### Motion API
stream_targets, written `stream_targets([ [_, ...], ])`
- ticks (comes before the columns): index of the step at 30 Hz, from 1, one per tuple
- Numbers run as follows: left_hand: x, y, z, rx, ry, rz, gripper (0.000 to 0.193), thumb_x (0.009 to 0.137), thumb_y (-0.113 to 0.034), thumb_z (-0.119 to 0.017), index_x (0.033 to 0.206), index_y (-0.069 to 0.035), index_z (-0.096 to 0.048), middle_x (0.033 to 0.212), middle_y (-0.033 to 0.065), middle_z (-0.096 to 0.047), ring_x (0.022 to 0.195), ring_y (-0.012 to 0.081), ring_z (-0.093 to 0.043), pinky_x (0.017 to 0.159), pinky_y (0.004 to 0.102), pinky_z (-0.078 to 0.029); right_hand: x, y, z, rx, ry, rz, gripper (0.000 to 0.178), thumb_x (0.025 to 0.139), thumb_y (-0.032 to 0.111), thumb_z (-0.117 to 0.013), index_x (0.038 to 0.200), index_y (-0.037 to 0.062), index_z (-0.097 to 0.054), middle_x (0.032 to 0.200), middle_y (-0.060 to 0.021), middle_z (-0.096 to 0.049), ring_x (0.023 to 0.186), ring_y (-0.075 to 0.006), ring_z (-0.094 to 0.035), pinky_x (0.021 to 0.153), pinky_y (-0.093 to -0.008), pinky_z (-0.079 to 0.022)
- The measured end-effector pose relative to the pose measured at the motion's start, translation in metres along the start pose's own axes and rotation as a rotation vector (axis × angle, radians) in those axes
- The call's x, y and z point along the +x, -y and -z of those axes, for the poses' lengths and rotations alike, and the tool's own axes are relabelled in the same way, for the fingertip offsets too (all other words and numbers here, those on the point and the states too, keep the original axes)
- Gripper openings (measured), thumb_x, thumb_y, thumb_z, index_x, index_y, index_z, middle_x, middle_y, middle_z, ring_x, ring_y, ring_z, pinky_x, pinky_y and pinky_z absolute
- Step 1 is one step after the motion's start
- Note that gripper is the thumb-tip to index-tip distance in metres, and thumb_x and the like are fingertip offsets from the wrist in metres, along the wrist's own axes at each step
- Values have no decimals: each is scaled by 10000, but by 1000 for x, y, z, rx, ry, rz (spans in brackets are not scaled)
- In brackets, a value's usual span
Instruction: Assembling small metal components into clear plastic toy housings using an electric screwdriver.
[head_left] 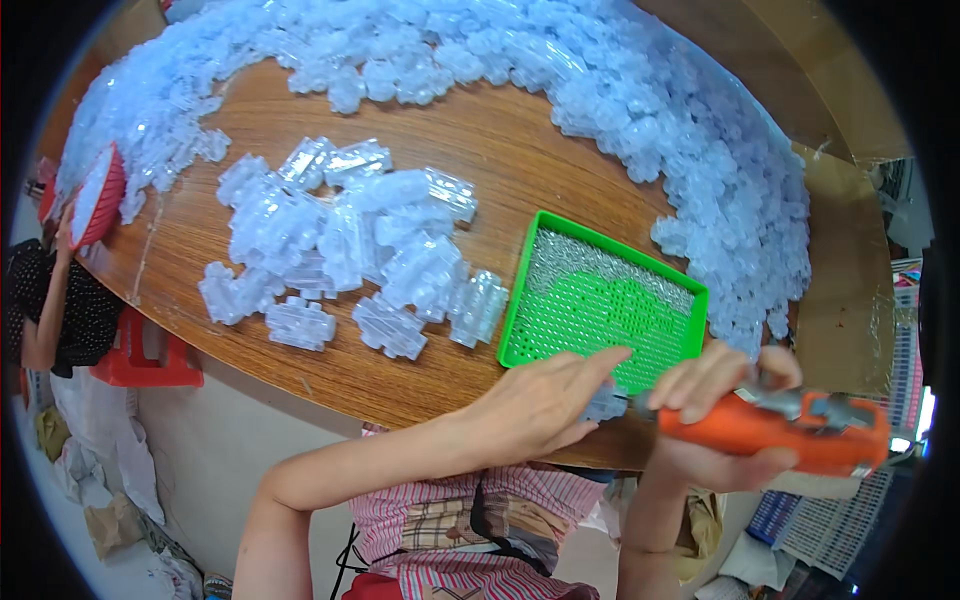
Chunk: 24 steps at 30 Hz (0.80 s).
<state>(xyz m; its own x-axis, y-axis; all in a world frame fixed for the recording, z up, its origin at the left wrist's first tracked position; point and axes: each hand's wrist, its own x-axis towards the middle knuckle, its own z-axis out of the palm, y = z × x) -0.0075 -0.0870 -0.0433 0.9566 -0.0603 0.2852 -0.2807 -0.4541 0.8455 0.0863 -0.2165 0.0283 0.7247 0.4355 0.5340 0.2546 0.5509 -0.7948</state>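
Note:
My right hand (708,382) is wrapped round an orange power screwdriver (775,435), held nearly level with its tip pointing left. That tip meets a small clear plastic piece (606,403) gripped in my left hand (545,402), whose index finger sticks out to the right. Just beyond both hands is a shallow green tray (514,305) with a perforated-looking bottom. Small silvery screws (590,262) stand in rows in its far part. To the left of the tray lies a loose group of clear plastic pieces (345,240), apart from my hands.
A long bank of translucent plastic parts (640,110) curves along the far and right sides of the brown wooden table (480,130). At the far left another person's hand (65,228) holds a red basket (100,200). A red stool (150,355) stands below. Cardboard (845,270) borders the right side.

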Motion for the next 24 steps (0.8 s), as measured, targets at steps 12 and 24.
stream_targets([
  [12, -34, 11, 119, 737, -575, 261, 651, 769, -6, -715, 1364, -50, -455, 1107, 156, -567, 989, 289, -574, 886, 373, -468, 41, -9, 61, -373, 71, -152, 1033, 766, 839, -449, 1344, -18, -428, 1154, -121, -599, 995, -215, -591, 865, -367, -481],
  [24, -45, -2, 124, 751, -234, 388, 636, 780, 31, -649, 1358, -47, -396, 1454, 170, -309, 1389, 383, -244, 1143, 479, -197, 50, -31, 145, -1597, 79, -106, 258, 835, 243, -699, 1021, 67, -673, 930, -95, -604, 925, -303, -548, 795, -394, -457],
])
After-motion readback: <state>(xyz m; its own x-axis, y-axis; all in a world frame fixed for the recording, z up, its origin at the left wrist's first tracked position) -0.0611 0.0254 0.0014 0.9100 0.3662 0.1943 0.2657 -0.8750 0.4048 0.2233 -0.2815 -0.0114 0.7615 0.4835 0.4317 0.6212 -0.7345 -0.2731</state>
